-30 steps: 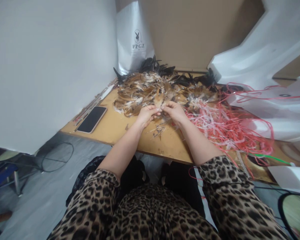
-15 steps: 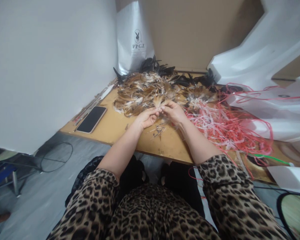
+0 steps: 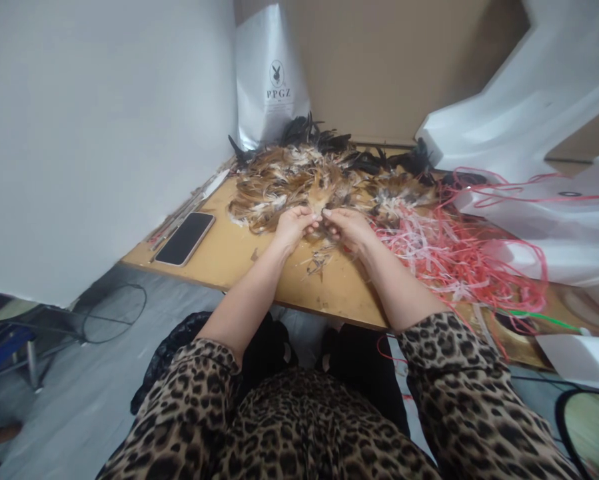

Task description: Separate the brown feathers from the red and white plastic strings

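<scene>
My left hand (image 3: 294,227) is closed in a pinch around the base of a small bunch of tan feathers (image 3: 320,193), which fans upward from the fingertips. Close against it, my right hand (image 3: 349,228) also pinches at the bottom of this bunch, thumb and finger pressed together. The quill ends are mostly hidden by the fingers. Just behind the hands spreads a large pile of brown and white feathers (image 3: 274,177), with black feathers (image 3: 309,130) along its far side. Below the fingertips, loose feather scraps (image 3: 320,259) lie on the wooden table (image 3: 259,267).
A phone (image 3: 184,239) lies at the table's left. Tangled red and pink strips (image 3: 444,257) cover the right side, near a green strip (image 3: 544,319) and white foam pieces (image 3: 504,100). A silver bag (image 3: 266,67) stands behind the feathers. A white wall (image 3: 104,133) borders the left.
My fingertips have shifted slightly at the base of the feather bunch, and the right hand has turned a little. The bunch now stands out more above the fingers.
</scene>
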A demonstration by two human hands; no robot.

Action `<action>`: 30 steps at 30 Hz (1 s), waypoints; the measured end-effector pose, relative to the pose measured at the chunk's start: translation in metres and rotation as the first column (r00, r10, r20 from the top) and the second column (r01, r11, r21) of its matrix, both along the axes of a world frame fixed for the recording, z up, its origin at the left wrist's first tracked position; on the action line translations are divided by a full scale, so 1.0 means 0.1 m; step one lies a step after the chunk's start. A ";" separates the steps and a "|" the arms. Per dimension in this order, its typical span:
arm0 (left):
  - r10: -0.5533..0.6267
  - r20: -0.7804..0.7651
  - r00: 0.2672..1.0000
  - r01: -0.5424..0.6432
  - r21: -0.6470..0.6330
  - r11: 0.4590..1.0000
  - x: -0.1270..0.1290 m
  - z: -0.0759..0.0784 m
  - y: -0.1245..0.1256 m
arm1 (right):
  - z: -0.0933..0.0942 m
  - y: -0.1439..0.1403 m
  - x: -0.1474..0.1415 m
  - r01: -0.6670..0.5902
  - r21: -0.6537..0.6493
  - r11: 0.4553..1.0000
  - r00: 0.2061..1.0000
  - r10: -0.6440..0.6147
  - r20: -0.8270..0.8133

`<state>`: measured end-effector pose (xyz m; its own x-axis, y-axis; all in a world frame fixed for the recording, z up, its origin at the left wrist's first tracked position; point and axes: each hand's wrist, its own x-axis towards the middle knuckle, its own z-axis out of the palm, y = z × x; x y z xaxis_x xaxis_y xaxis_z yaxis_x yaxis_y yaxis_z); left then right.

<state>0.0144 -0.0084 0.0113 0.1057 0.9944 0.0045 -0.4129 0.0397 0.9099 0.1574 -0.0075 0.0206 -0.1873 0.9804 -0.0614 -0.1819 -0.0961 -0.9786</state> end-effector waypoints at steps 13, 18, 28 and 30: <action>-0.038 -0.085 0.996 0.044 0.072 0.996 0.02 -0.02 -0.02 | 0.04 0.01 0.08 -0.161 -0.042 0.986 0.979 0.155 -0.133; -0.113 0.064 0.992 0.119 -0.102 0.988 0.00 0.00 -0.02 | 0.03 0.00 0.03 -0.061 -0.002 0.998 0.993 0.061 -0.102; -0.302 0.172 0.938 0.332 -0.186 0.925 -0.08 -0.01 0.00 | -0.02 0.03 0.05 -0.038 0.117 0.992 0.999 0.037 0.011; -0.314 0.161 0.936 0.342 -0.187 0.921 -0.09 -0.01 -0.01 | -0.02 0.04 0.07 -0.057 0.119 0.991 0.998 0.055 0.021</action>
